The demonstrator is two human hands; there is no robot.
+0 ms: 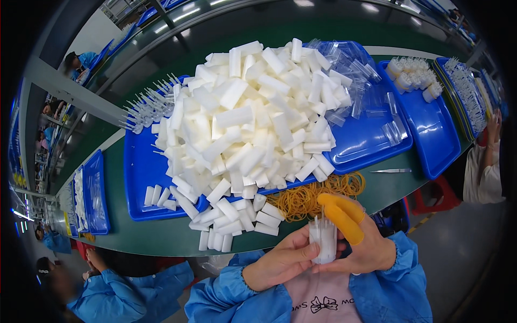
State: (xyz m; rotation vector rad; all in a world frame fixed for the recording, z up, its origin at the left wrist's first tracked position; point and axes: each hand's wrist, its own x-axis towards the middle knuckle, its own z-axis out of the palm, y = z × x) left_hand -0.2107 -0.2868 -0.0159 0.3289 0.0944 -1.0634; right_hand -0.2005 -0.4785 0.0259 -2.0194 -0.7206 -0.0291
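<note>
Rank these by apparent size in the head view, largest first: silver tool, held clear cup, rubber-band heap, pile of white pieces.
1. Pile of white pieces
2. Rubber-band heap
3. Clear cup
4. Silver tool, ranked by area, being long but very thin

Surroundings of the green bench. Right: tweezers lie flat on its surface, points to the left. Beyond the edge: a red stool and, farther right, a person in pale clothing. Lower right: grey floor bearing a striped tape. Lower left: a co-worker in blue. Upper left: a slanting grey post; above it, a distant person in blue.
</note>
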